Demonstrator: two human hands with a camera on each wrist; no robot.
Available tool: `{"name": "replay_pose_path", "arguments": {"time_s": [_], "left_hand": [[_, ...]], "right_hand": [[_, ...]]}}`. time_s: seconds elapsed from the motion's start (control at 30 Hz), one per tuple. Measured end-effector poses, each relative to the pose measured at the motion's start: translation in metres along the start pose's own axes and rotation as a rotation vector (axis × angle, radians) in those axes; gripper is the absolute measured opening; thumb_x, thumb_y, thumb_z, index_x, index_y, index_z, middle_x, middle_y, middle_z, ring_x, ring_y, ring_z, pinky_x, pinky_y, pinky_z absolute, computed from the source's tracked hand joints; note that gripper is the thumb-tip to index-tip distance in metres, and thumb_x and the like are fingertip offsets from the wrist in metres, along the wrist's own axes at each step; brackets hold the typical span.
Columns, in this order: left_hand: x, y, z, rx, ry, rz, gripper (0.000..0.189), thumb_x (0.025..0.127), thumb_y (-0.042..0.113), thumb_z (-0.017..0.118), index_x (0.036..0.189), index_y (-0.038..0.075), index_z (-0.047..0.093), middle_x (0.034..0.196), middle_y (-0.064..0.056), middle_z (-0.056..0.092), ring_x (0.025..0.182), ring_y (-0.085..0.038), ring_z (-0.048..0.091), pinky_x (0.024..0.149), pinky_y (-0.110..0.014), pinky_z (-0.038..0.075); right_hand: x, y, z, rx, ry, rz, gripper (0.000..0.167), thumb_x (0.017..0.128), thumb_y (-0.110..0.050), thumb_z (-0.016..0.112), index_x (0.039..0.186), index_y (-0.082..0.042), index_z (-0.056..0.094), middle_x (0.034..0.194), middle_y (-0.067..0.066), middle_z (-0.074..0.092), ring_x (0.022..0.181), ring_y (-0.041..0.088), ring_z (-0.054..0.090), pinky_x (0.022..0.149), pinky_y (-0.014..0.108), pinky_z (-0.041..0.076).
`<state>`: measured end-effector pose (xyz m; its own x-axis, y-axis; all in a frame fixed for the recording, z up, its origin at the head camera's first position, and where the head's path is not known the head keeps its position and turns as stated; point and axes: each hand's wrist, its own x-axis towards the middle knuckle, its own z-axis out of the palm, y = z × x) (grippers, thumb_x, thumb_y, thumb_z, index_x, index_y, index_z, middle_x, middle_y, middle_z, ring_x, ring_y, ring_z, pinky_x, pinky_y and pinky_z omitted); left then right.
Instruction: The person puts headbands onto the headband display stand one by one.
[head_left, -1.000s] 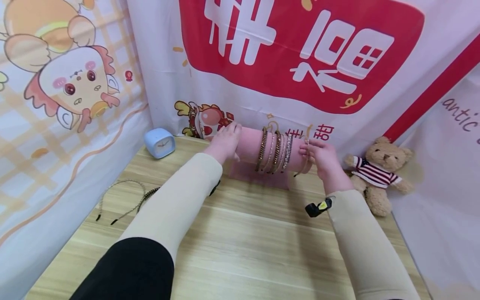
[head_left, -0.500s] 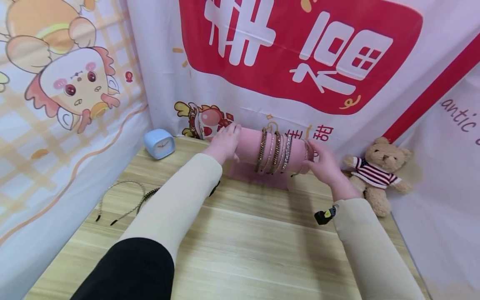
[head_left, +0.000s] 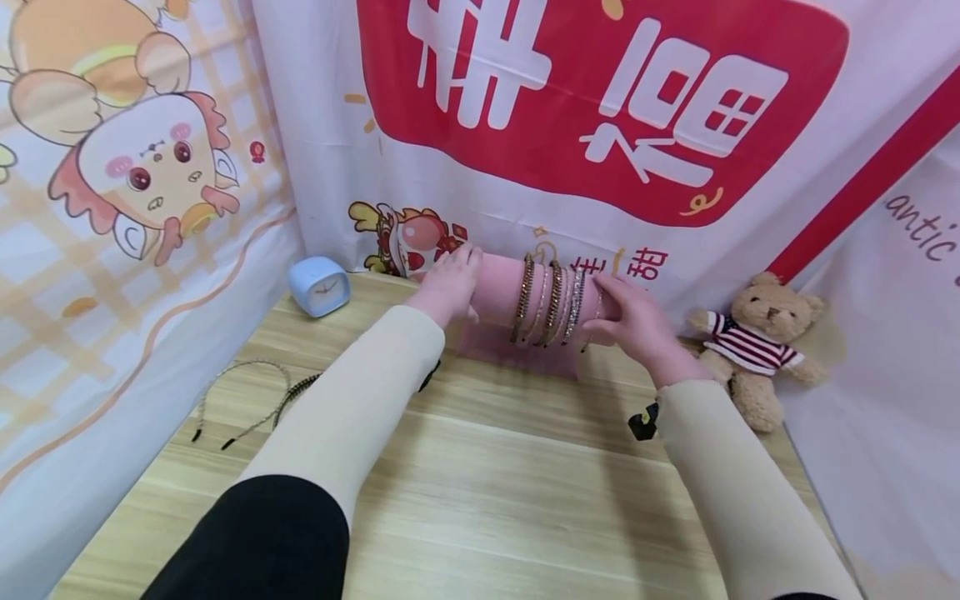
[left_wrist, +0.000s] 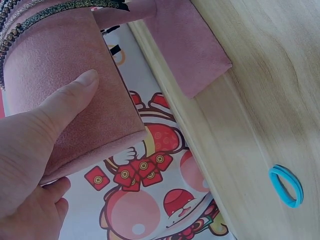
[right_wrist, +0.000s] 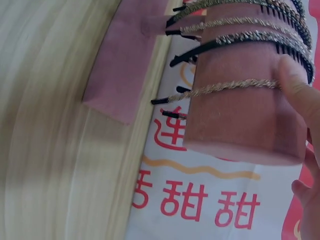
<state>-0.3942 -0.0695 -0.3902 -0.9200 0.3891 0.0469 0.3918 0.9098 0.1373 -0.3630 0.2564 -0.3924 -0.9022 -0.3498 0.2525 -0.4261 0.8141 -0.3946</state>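
A pink velvet headband holder (head_left: pixel 498 293) lies as a horizontal roll over its flat base (right_wrist: pixel 125 60). Round its left end my left hand (head_left: pixel 446 287) grips, thumb across the front, as the left wrist view shows (left_wrist: pixel 65 102). Several sparkly and beaded headbands (head_left: pixel 555 304) ring the roll's middle. Nearer the right end sits a thin twisted gold headband (right_wrist: pixel 225 89), its black tips sticking out past the roll. My right hand (head_left: pixel 637 321) holds it, thumb against one side; the fingers behind the roll are partly hidden.
Two loose headbands (head_left: pixel 247 367) lie at the left, partly behind my left sleeve. A blue clock (head_left: pixel 319 287) stands at the back left, a teddy bear (head_left: pixel 761 333) at the right. A turquoise ring-shaped band (left_wrist: pixel 286 186) lies on the wooden table (head_left: pixel 480 500). Printed cloth hangs behind.
My right hand has moved the thin headband leftward along the roll, closer to the others, its grip shifting from fingertips to a wider span. The left hand has stayed on the roll.
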Motion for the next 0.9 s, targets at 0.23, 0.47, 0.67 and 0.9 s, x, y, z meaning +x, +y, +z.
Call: {"name": "replay_pose_path", "arguments": {"time_s": [0.23, 0.47, 0.67, 0.9], "left_hand": [[0.000, 0.000, -0.001, -0.009, 0.002, 0.002, 0.119, 0.068, 0.040, 0.091, 0.153, -0.001, 0.017, 0.158, -0.021, 0.019, 0.145, -0.034, 0.020, 0.120, -0.045, 0.012], [0.004, -0.001, 0.005, -0.025, -0.018, -0.011, 0.120, 0.068, 0.039, 0.091, 0.154, 0.000, 0.016, 0.159, -0.020, 0.018, 0.146, -0.033, 0.019, 0.120, -0.044, 0.010], [0.005, 0.000, 0.005, -0.015, -0.015, -0.008, 0.121, 0.068, 0.041, 0.091, 0.154, 0.001, 0.016, 0.159, -0.020, 0.019, 0.146, -0.032, 0.018, 0.120, -0.044, 0.010], [0.003, -0.005, 0.006, -0.022, 0.008, 0.001, 0.122, 0.067, 0.039, 0.092, 0.154, -0.002, 0.016, 0.158, -0.021, 0.019, 0.146, -0.032, 0.018, 0.120, -0.044, 0.010]], "right_hand": [[0.006, -0.007, 0.006, -0.026, 0.008, 0.000, 0.088, 0.075, -0.034, 0.087, 0.150, -0.018, 0.045, 0.148, 0.012, 0.046, 0.136, 0.032, 0.039, 0.112, 0.049, 0.031], [0.005, -0.007, 0.006, 0.032, -0.031, -0.004, 0.106, 0.069, -0.030, 0.092, 0.155, -0.010, 0.033, 0.154, 0.016, 0.035, 0.141, 0.035, 0.031, 0.115, 0.050, 0.026], [0.001, 0.001, 0.004, -0.066, -0.034, -0.012, 0.130, 0.057, -0.029, 0.098, 0.157, -0.006, 0.020, 0.158, 0.024, 0.021, 0.143, 0.043, 0.018, 0.117, 0.055, 0.015], [0.005, 0.004, 0.013, -0.123, -0.080, 0.058, 0.133, 0.056, -0.024, 0.099, 0.159, -0.011, 0.015, 0.156, 0.027, 0.014, 0.133, 0.051, 0.033, 0.111, 0.059, 0.029]]}}
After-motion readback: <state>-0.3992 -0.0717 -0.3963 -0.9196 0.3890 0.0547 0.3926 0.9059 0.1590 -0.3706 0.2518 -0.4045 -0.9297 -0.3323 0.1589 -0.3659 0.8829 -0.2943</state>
